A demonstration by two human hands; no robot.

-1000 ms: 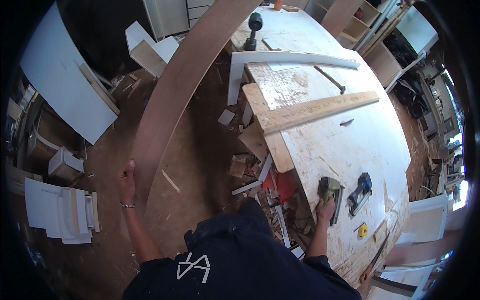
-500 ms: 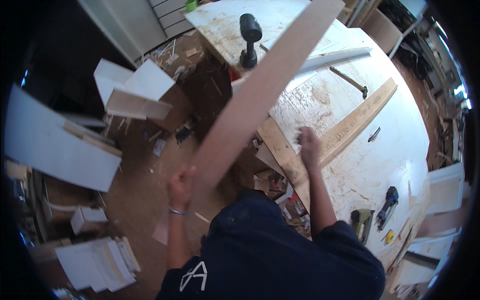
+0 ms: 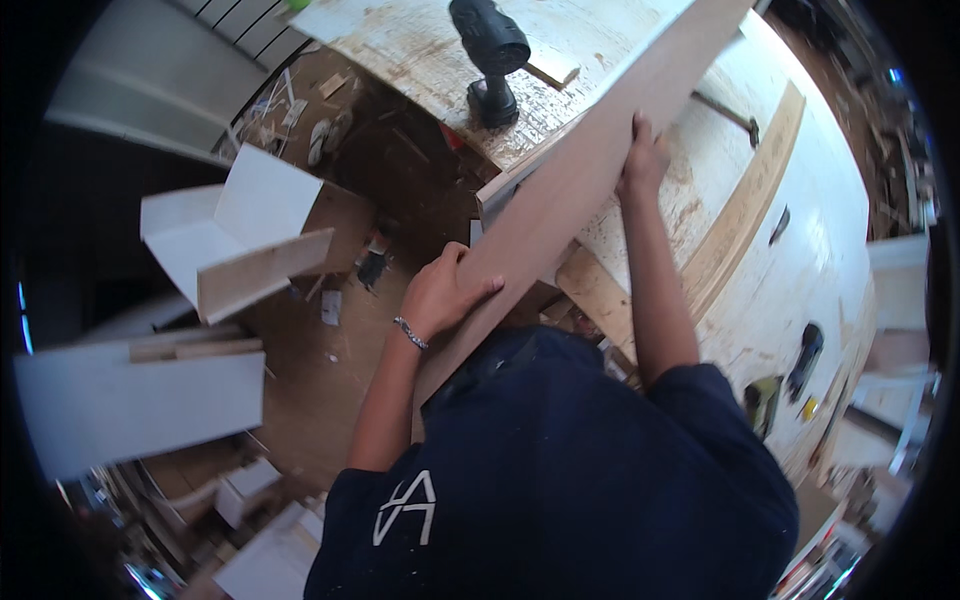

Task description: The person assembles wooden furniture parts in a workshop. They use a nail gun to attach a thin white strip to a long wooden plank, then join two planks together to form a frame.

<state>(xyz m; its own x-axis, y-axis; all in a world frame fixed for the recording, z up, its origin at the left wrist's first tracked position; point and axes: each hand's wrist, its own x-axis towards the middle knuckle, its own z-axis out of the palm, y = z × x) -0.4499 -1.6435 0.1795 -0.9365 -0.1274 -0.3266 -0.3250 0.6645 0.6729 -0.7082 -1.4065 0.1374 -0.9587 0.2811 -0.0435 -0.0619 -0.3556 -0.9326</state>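
A long, narrow wooden board (image 3: 565, 195) slants from near my body across the white worktable (image 3: 830, 270) toward the far right. My left hand (image 3: 447, 292) grips its left edge near the close end, thumb lying on the face. Farther along, my right hand (image 3: 645, 160) holds the opposite edge, with some fingers hidden by the board. A white strip with a pale wooden edge (image 3: 530, 160) lies partly beneath the board. To the left, a black cordless drill (image 3: 490, 65) stands on the table.
On the table are a hammer (image 3: 740, 122), a long wooden beam (image 3: 742, 205), a dark power tool (image 3: 806, 358), a green tool (image 3: 762, 405) and a yellow tape measure (image 3: 809, 408). White panels (image 3: 150, 410) and a panel assembly (image 3: 250, 225) stand left, among floor scraps.
My right hand, free over the table before, has moved up and taken the board's right edge. My left hand and the board have shifted, and my view has turned slightly.
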